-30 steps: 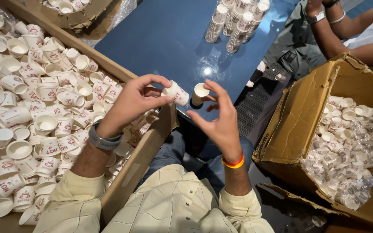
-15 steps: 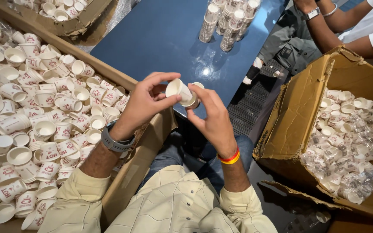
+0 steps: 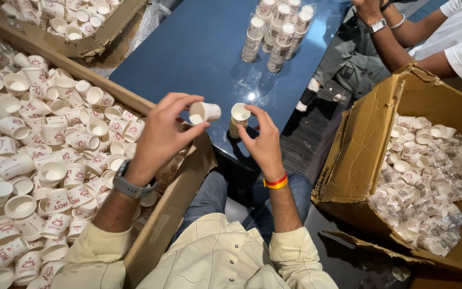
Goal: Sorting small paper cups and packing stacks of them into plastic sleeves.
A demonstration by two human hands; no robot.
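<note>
My left hand (image 3: 161,136) pinches a single small white paper cup (image 3: 204,112), tipped on its side with the mouth toward me. My right hand (image 3: 263,142) grips a short stack of the same cups (image 3: 238,119), held upright with the open mouth up. The two hands are a few centimetres apart over the near edge of a dark blue table (image 3: 188,48). A grey watch sits on my left wrist and a red and yellow band on my right.
A big cardboard box (image 3: 156,235) of loose paper cups lies at my left. Another open box (image 3: 359,144) at my right holds cups and plastic wrap. Stacked cups (image 3: 276,32) stand on the far table. Another person's arms (image 3: 402,32) reach in at top right.
My hands had brought the single cup against the stack half a second ago; now they have drawn apart, the cup in my left hand and the stack in my right.
</note>
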